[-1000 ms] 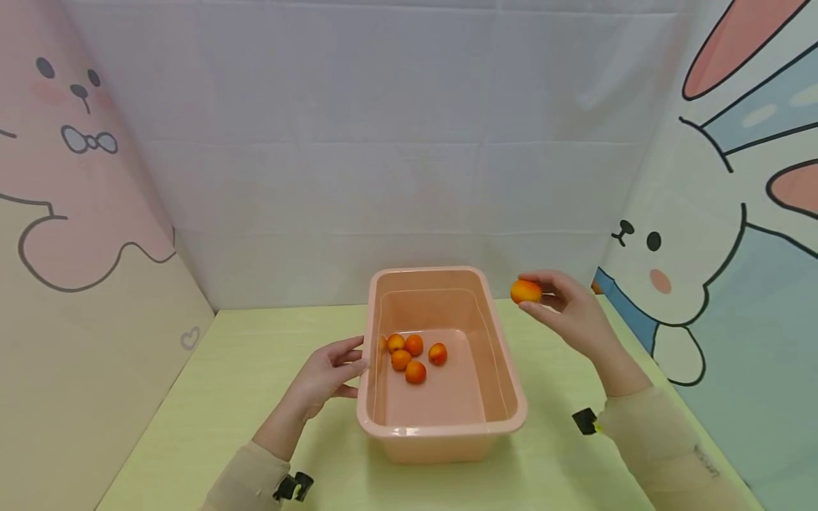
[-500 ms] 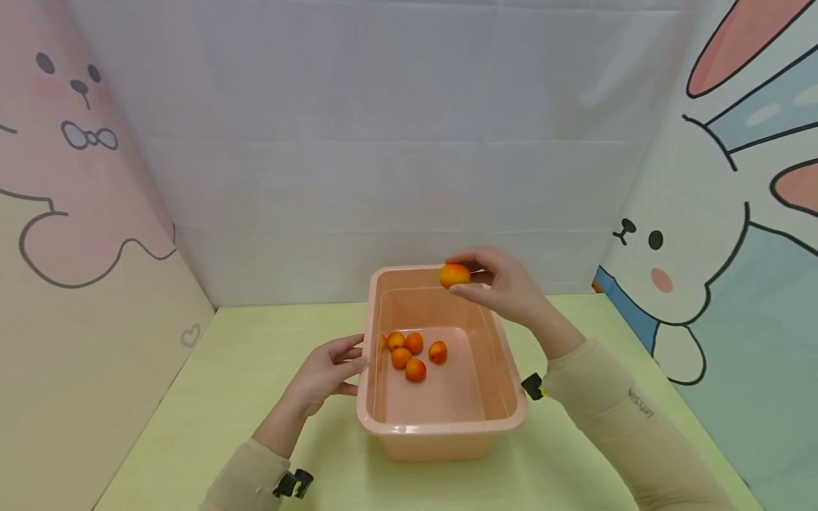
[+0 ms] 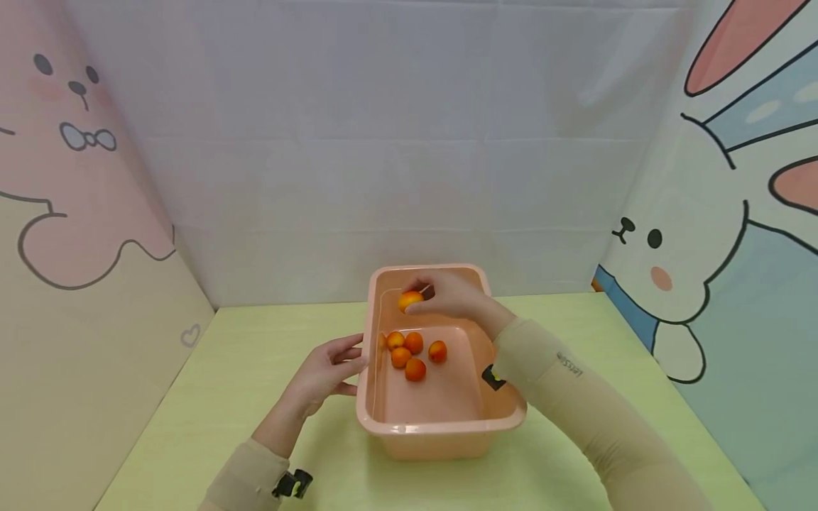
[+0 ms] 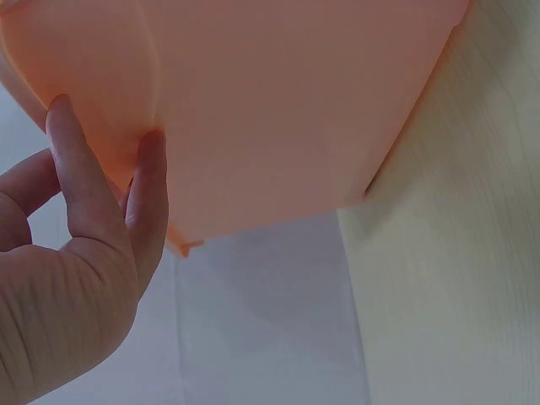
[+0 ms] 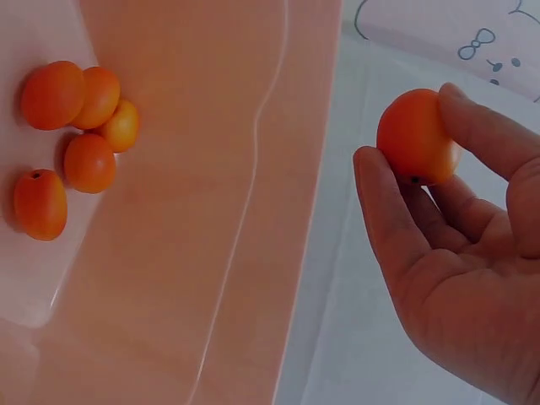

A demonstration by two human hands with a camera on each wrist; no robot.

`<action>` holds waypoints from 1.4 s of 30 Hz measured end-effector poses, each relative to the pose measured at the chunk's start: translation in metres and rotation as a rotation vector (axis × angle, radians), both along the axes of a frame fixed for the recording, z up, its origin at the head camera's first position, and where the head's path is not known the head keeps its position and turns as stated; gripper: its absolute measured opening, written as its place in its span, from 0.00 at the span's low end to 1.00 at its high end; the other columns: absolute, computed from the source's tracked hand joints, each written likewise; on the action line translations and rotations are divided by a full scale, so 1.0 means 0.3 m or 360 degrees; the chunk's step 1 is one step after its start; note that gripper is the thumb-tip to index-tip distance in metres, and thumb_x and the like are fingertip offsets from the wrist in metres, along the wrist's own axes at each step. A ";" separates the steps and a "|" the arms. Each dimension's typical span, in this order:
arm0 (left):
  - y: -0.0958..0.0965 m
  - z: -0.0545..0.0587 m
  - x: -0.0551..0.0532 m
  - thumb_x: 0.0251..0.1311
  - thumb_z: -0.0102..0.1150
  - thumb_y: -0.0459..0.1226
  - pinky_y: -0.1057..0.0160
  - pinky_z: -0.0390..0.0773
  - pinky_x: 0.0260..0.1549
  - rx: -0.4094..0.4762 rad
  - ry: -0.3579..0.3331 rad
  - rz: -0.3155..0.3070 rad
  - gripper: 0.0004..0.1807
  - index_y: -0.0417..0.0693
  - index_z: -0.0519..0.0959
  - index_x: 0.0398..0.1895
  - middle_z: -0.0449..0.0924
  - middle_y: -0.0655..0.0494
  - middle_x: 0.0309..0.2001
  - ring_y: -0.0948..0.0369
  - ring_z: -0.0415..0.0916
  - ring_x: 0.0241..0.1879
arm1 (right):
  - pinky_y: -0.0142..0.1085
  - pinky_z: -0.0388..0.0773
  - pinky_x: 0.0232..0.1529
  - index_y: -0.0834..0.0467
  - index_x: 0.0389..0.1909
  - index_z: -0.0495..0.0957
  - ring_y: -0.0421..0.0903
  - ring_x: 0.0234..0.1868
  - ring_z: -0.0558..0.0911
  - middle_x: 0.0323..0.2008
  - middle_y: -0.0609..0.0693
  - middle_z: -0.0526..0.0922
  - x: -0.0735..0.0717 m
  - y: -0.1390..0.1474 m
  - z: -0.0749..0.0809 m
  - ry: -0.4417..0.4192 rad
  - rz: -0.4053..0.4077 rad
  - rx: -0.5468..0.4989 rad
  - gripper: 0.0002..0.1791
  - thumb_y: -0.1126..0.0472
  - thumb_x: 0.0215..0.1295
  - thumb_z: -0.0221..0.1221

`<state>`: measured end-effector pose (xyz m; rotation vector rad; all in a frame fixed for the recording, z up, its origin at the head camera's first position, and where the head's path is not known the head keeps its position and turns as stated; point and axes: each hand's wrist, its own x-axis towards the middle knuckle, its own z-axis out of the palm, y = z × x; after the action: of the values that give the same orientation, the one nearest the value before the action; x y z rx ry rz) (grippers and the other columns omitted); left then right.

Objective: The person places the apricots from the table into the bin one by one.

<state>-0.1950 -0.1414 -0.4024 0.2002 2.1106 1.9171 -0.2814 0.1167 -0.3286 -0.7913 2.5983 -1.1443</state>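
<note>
My right hand [image 3: 444,294] pinches a small yellow-orange fruit [image 3: 411,301] between thumb and fingertips, over the far part of a peach-coloured plastic basin [image 3: 441,428]. In the right wrist view the held fruit [image 5: 418,137] is smooth and rounded, with a small dark spot at one end. Several similar fruits [image 3: 415,370] lie on the basin's floor, mostly grouped toward its left side. My left hand [image 3: 326,372] rests at the basin's left side. Its fairly straight fingers [image 4: 152,181] touch the outer wall below the rim in the left wrist view.
The basin stands on a pale yellow-green table [image 3: 281,341]. A white cloth wall [image 3: 332,177] rises behind it. Cartoon-printed panels flank both sides, a pink one [image 3: 83,184] at left and a rabbit one [image 3: 690,248] at right.
My right hand has carried the fruit leftward from beside the basin, across the right rim, and lowered it over the basin. The left hand and the basin have stayed in place.
</note>
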 end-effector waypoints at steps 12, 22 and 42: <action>-0.007 -0.007 -0.009 0.68 0.59 0.34 0.54 0.87 0.34 0.0018 -0.0009 -0.0032 0.33 0.31 0.60 0.72 0.73 0.32 0.60 0.51 0.81 0.48 | 0.36 0.80 0.47 0.60 0.46 0.79 0.49 0.43 0.79 0.41 0.50 0.81 -0.018 -0.082 -0.110 -0.0521 -0.0022 0.0063 0.14 0.63 0.60 0.68; -0.006 -0.006 -0.009 0.68 0.60 0.34 0.55 0.87 0.33 0.0003 0.0006 -0.0036 0.33 0.31 0.60 0.72 0.73 0.32 0.59 0.51 0.81 0.48 | 0.37 0.80 0.45 0.57 0.45 0.79 0.47 0.38 0.79 0.41 0.49 0.80 -0.008 -0.098 -0.150 -0.0605 0.0024 0.0128 0.15 0.60 0.59 0.70; -0.002 -0.004 -0.003 0.68 0.60 0.33 0.53 0.87 0.33 0.0002 0.0008 -0.0012 0.33 0.31 0.61 0.72 0.74 0.32 0.59 0.48 0.81 0.49 | 0.45 0.76 0.60 0.67 0.62 0.72 0.54 0.58 0.78 0.59 0.62 0.77 0.002 0.020 -0.051 -0.0625 0.0149 -0.0363 0.23 0.63 0.69 0.61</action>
<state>-0.1959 -0.1420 -0.4037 0.2129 2.1092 1.9155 -0.2807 0.1226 -0.3438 -0.6433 2.1178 -1.4211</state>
